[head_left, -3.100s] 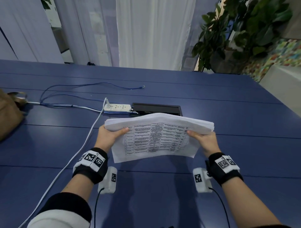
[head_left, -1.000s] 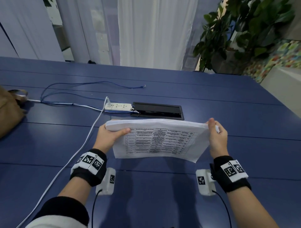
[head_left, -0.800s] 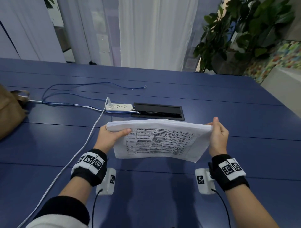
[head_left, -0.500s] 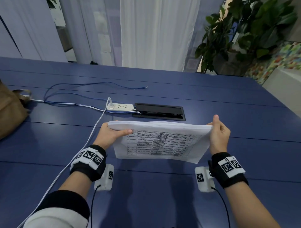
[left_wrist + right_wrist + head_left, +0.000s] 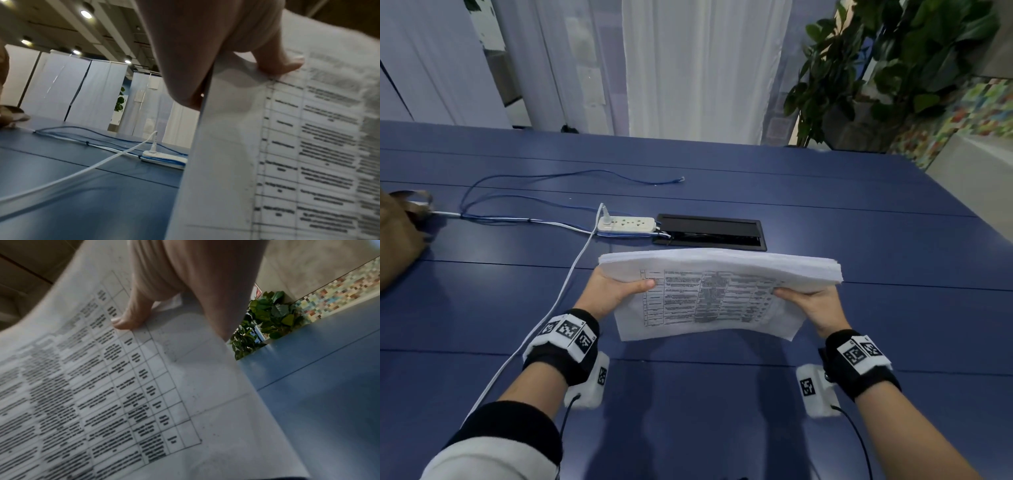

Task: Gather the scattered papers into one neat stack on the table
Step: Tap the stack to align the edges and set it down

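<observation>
The papers [image 5: 719, 291] hide the fingers beneath them; their table print is too blurred to read. The frame's left edge crops a brown bag [image 5: 397, 240].

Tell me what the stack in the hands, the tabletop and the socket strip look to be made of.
Stack of papers: thin matte white printed paper; it sags between the left hand and the right hand. Table: smooth blue panels with soft sheen and seams, probably laminate or painted board. Power strip: glossy white, likely plastic.
</observation>
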Demonstrator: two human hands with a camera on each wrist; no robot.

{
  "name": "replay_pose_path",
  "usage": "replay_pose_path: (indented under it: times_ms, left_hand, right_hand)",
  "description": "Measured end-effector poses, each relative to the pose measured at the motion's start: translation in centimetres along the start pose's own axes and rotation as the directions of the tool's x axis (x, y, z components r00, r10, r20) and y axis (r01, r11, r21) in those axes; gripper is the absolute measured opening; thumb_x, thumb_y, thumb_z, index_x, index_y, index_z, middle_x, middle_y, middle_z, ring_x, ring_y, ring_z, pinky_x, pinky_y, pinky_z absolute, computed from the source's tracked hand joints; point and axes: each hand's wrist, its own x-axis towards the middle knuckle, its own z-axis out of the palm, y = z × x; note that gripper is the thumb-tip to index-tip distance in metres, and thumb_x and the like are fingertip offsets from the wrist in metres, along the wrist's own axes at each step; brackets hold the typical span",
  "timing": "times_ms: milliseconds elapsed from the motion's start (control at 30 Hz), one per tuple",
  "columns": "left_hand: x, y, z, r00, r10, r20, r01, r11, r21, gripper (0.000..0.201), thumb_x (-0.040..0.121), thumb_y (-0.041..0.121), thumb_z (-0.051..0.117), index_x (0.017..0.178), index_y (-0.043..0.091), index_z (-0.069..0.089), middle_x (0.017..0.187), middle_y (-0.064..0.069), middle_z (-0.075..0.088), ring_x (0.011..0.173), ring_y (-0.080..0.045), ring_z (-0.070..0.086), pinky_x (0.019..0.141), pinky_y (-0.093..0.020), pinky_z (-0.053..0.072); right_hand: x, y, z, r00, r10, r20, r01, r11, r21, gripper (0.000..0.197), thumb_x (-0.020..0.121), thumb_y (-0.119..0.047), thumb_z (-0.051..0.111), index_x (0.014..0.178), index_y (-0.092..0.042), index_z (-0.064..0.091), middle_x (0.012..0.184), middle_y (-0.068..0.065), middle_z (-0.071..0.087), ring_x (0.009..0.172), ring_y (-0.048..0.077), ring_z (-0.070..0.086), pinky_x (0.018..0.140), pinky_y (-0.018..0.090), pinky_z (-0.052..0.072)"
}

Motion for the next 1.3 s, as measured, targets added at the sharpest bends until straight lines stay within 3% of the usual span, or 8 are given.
replay_pose_path:
  times_ms: [200,433,667,767,833,1000,1167,1300]
  left_hand:
    - [0.7,0.9,0.7,0.981,0.122,-0.151,-0.137,0.986,-0.092,0.028,0.068,-0.005,0.075,0.083,0.018,0.07,0.077,0.012,0.074,0.077,-0.005,0.07,0.072,-0.019,0.056]
    - [-0.2,-4.2,0.9,0.993,-0.019,-0.119,0.008,0.995,-0.099,0.033,0.066,-0.007,0.076,0.087,0.016,0.07,0.079,0.013,0.075,0.079,-0.003,0.07,0.073,-0.017,0.056]
    - [-0.8,-8.2,0.7,0.99,-0.138,-0.042,0.134,0.987,-0.089,0.042,0.057,0.001,0.084,0.095,0.016,0.071,0.097,-0.001,0.075,0.095,-0.017,0.07,0.089,-0.033,0.054]
    - [-1.0,-8.8,0.8,0.985,-0.17,-0.014,0.168,0.981,-0.1,0.045,0.054,0.011,0.088,0.096,0.018,0.072,0.099,0.001,0.074,0.097,-0.016,0.069,0.088,-0.032,0.054]
    - [-0.9,-8.5,0.7,0.985,-0.166,-0.052,0.162,0.983,-0.081,0.039,0.062,0.0,0.081,0.093,0.02,0.069,0.09,0.009,0.075,0.091,-0.01,0.07,0.086,-0.027,0.055]
    - [-0.4,-7.7,0.1,0.989,-0.136,-0.065,0.131,0.989,-0.068,0.037,0.069,-0.011,0.073,0.094,0.016,0.069,0.084,0.016,0.074,0.084,-0.001,0.069,0.078,-0.014,0.054]
    - [-0.9,-9.3,0.0,0.978,-0.204,-0.045,0.201,0.978,-0.055,0.038,0.068,-0.004,0.076,0.097,0.02,0.068,0.087,0.016,0.074,0.087,0.001,0.068,0.08,-0.012,0.052]
    - [-0.6,-8.7,-0.1,0.969,-0.241,-0.05,0.241,0.971,-0.013,0.034,0.068,0.0,0.078,0.094,0.02,0.069,0.086,0.013,0.073,0.085,-0.002,0.068,0.08,-0.017,0.052]
  right_hand:
    - [1.3,-0.4,0.4,0.99,-0.04,-0.136,0.051,0.996,0.073,0.03,0.067,0.008,0.075,0.09,-0.009,0.068,0.08,-0.009,0.075,0.078,0.008,0.071,0.072,0.021,0.057]
    - [0.7,3.0,0.5,0.989,0.119,-0.088,-0.113,0.991,0.068,0.032,0.065,0.008,0.075,0.088,-0.013,0.069,0.077,-0.013,0.074,0.075,0.003,0.069,0.07,0.018,0.056]
    - [0.5,4.9,0.7,0.977,0.205,-0.05,-0.201,0.977,0.065,0.032,0.067,0.012,0.073,0.088,-0.011,0.068,0.092,0.003,0.069,0.073,0.005,0.07,0.078,0.025,0.057]
    - [0.5,5.3,1.0,0.971,0.227,-0.071,-0.22,0.971,0.095,0.034,0.057,-0.003,0.083,0.088,-0.01,0.071,0.086,0.001,0.074,0.078,0.011,0.071,0.081,0.029,0.057]
    - [0.8,5.1,1.1,0.973,0.215,-0.08,-0.207,0.973,0.098,0.048,0.044,-0.02,0.087,0.088,-0.011,0.072,0.086,-0.001,0.075,0.083,0.013,0.071,0.079,0.026,0.057]
    - [0.9,5.2,1.1,0.978,0.197,-0.061,-0.195,0.98,0.043,0.032,0.065,0.008,0.077,0.091,-0.011,0.071,0.087,-0.005,0.075,0.085,0.011,0.07,0.079,0.024,0.057]
    - [0.1,6.9,1.7,0.953,0.293,-0.079,-0.294,0.956,-0.011,0.03,0.067,0.007,0.076,0.094,-0.004,0.068,0.09,0.002,0.07,0.072,0.004,0.069,0.066,0.012,0.053]
    - [0.8,5.7,2.0,0.951,0.303,-0.066,-0.307,0.949,-0.068,0.026,0.068,0.006,0.076,0.087,-0.01,0.069,0.089,0.006,0.07,0.064,-0.004,0.067,0.064,0.01,0.053]
